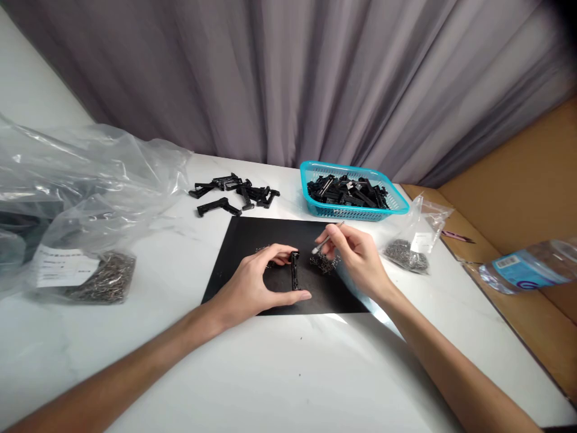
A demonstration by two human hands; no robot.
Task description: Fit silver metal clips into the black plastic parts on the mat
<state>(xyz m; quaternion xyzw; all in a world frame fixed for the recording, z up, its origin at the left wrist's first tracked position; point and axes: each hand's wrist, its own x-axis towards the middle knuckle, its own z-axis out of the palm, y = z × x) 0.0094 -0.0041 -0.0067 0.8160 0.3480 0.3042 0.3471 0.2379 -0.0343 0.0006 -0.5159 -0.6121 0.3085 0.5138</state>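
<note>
My left hand [258, 278] grips a narrow black plastic part [295, 270] between thumb and fingertips, its long side running from finger to thumb over a black mat [243, 231]. To the right, my right hand [354, 255] pinches a thin stick-like tool with a whitish tip [321, 246]; its exact kind is unclear. Just below that tip lies a small heap of thin metal pieces, like little springs or clips [325, 263], on the mat. More small metal pieces show partly behind my left fingers.
Several black parts [220, 205] lie behind the mat. A blue basket [360, 213] holds many more. Bags of small metal pieces stand left [106, 279] and right [406, 255]. Clear plastic sheeting [90, 168] covers the left side; a plastic bottle [527, 267] lies on cardboard at right.
</note>
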